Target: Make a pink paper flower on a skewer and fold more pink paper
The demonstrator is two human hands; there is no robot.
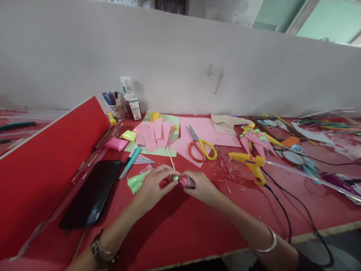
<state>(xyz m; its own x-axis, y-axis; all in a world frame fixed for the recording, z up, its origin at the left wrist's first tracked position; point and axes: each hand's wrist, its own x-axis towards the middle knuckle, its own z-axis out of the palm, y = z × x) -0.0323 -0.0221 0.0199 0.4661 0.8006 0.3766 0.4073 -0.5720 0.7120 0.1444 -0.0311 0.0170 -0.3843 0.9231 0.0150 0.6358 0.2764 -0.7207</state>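
Observation:
Both hands meet low over the red table [180,226]. My right hand [201,186] grips a small rolled pink paper cone [186,181]. My left hand [153,184] pinches a tiny green ball [175,178] at the cone's open end, on the tip of a thin wooden stick [170,157]. A crumpled green paper scrap [137,181] lies just left of my left hand.
Orange-and-yellow scissors [201,148] lie on pink paper sheets [197,135]. A yellow glue gun [251,163] with a black cord sits to the right, finished pink cones [255,139] behind it. A black phone [91,194], a red divider [47,165] and a pen cup [115,105] are on the left.

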